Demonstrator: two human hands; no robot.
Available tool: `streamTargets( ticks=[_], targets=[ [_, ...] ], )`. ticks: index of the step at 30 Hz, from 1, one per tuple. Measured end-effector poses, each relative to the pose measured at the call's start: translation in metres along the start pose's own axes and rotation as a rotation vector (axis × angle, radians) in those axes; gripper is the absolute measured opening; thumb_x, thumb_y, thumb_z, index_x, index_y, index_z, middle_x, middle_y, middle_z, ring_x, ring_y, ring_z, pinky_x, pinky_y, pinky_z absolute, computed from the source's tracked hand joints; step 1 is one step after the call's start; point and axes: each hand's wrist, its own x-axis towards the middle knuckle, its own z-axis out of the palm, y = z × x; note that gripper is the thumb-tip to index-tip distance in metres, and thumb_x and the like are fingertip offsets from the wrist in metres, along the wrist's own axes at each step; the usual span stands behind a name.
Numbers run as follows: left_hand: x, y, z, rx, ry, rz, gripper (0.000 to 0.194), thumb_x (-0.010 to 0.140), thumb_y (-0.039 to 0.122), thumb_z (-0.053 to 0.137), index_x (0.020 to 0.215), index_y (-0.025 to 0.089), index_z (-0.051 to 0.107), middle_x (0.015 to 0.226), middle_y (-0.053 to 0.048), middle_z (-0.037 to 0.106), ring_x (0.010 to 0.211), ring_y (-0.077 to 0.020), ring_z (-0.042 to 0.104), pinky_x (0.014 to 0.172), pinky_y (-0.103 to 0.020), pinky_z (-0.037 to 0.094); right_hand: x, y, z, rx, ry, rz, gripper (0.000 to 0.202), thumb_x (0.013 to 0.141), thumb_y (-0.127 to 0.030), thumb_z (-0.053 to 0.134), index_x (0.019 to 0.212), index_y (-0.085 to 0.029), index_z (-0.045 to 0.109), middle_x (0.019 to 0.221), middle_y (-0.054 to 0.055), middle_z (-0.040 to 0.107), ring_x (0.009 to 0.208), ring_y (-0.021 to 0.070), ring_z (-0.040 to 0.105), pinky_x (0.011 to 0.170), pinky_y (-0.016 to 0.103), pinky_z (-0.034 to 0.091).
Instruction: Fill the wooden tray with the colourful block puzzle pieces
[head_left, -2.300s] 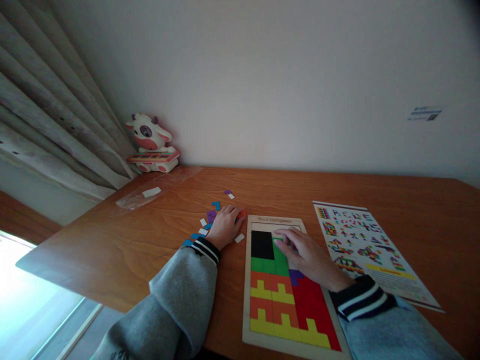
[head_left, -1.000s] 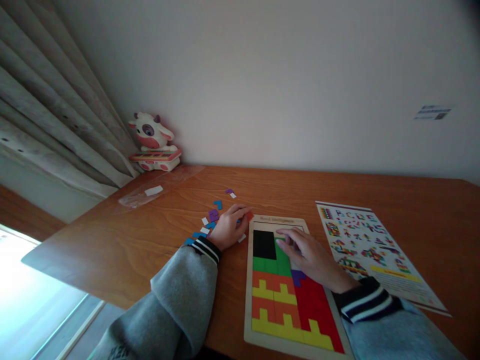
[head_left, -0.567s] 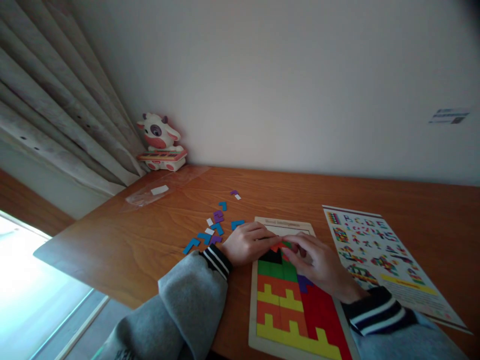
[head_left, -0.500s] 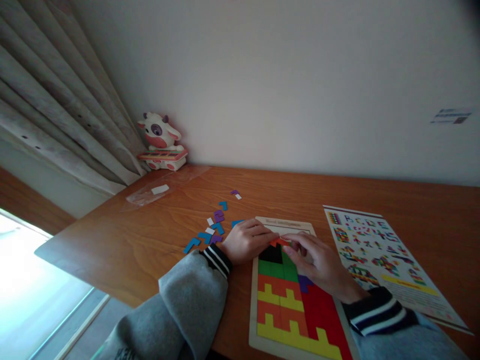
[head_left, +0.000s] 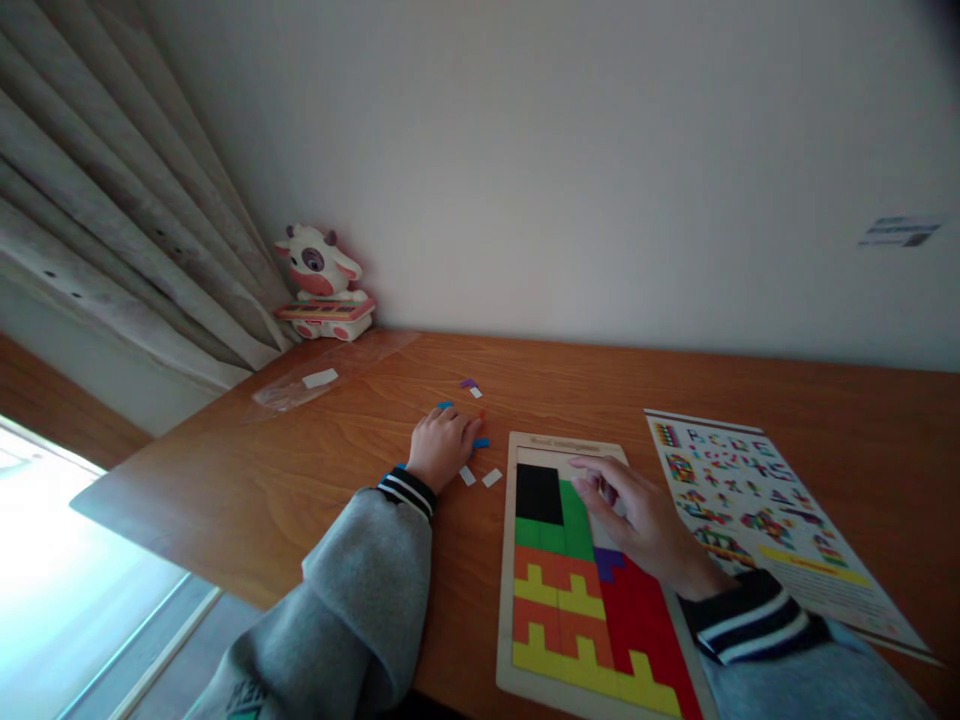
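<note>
The left hand [head_left: 441,447] covers some loose puzzle pieces [head_left: 481,443] at the wooden puzzle board's [head_left: 507,600] ten o'clock; whether it grips one, I can't tell. Over one o'clock, the right hand's [head_left: 637,520] fingers sit loosely parted. Light fingertips should avoid scattering pieces.

My puzzle board [head_left: 506,600] lies flat on the counter [head_left: 277,500], a pale wooden frame with its top strip bare. Inside, a black square [head_left: 538,493] sits upper left, bordered by green pieces [head_left: 576,530]; below interlock orange pieces [head_left: 544,568] and yellow pieces [head_left: 551,660], with a purple piece [head_left: 609,564] and a red area [head_left: 637,620] toward the right. Left of the frame, loose white pieces [head_left: 491,478], a blue piece [head_left: 481,443] and an orange piece [head_left: 482,414] lie near my left hand [head_left: 440,445], the orange one partly hidden.
</note>
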Motion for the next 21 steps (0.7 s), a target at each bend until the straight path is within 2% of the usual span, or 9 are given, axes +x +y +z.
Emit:
streamTargets(
  ticks=[4,6,8,11,13,21],
  targets=[
    [0.000,-0.008,0.002,-0.048,0.034,-0.037,0.028,0.099,0.037,0.048,0.093,0.020,0.070,0.092,-0.009,0.068,0.090,-0.0239,0.062,0.081,-0.035,0.050,0.000,0.001,0.001,0.001,0.004,0.019,0.030,0.099,-0.041,0.046,0.119,-0.022,0.060,0.086,0.004,0.066,0.074,0.0177,0.063,0.070,0.033,0.052],
    [0.001,-0.014,0.002,-0.085,0.060,-0.002,0.023,0.098,0.034,0.051,0.104,0.020,0.068,0.099,-0.009,0.068,0.094,-0.0244,0.063,0.085,-0.036,0.051,0.000,0.001,0.001,0.005,0.007,0.031,0.031,0.099,-0.041,0.046,0.119,-0.022,0.060,0.087,0.004,0.066,0.074,0.0178,0.064,0.071,0.033,0.052],
    [0.002,-0.019,-0.001,-0.151,0.031,0.133,0.022,0.098,0.032,0.051,0.108,0.021,0.067,0.102,-0.008,0.069,0.097,-0.0234,0.063,0.090,-0.036,0.050,0.000,0.001,0.001,0.007,0.006,0.035,0.031,0.099,-0.041,0.046,0.119,-0.022,0.060,0.087,0.004,0.066,0.075,0.0179,0.064,0.071,0.033,0.052],
    [0.000,-0.024,-0.008,-0.253,-0.104,0.402,0.022,0.097,0.032,0.052,0.110,0.023,0.067,0.104,-0.007,0.070,0.101,-0.0218,0.063,0.093,-0.034,0.049,0.000,0.001,0.001,0.007,0.004,0.033,0.031,0.099,-0.040,0.047,0.119,-0.022,0.060,0.085,0.004,0.066,0.074,0.0180,0.064,0.069,0.032,0.052],
    [-0.002,-0.025,-0.011,-0.296,-0.163,0.475,0.023,0.096,0.032,0.054,0.114,0.024,0.066,0.107,-0.007,0.070,0.104,-0.0219,0.064,0.095,-0.034,0.049,0.001,0.001,0.000,0.006,0.003,0.032,0.030,0.099,-0.040,0.047,0.119,-0.022,0.060,0.085,0.004,0.066,0.073,0.0178,0.064,0.069,0.032,0.052],
    [-0.002,-0.033,-0.011,-0.356,-0.220,0.443,0.027,0.097,0.030,0.054,0.121,0.027,0.065,0.113,-0.005,0.071,0.106,-0.0203,0.065,0.096,-0.033,0.050,0.001,0.000,-0.001,-0.007,-0.025,0.034,0.031,0.100,-0.041,0.045,0.118,-0.021,0.059,0.085,0.003,0.065,0.072,0.0171,0.063,0.070,0.032,0.051]
  ],
)
